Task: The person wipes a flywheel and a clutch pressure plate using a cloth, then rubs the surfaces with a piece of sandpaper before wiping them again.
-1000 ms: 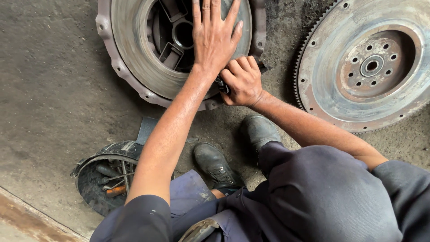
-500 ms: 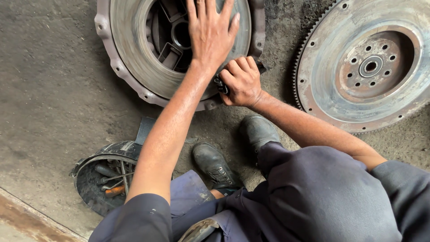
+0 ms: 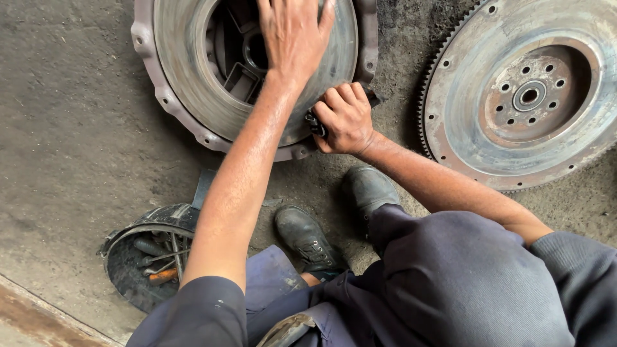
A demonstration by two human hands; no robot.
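The round clutch pressure plate (image 3: 193,83) lies flat on the concrete floor (image 3: 71,148), open face up, so no long axis shows. The left hand (image 3: 292,35) presses spread on its ring; the right hand (image 3: 344,119) is fisted around a small dark tool (image 3: 315,123) at its near rim (flywheel (image 3: 524,96) well apart). Both hands have barely shifted since earlier.

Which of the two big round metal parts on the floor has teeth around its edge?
The flywheel on the right, untouched, has the toothed rim. The clutch cover under the left hand has a lobed, bolt-holed edge instead.
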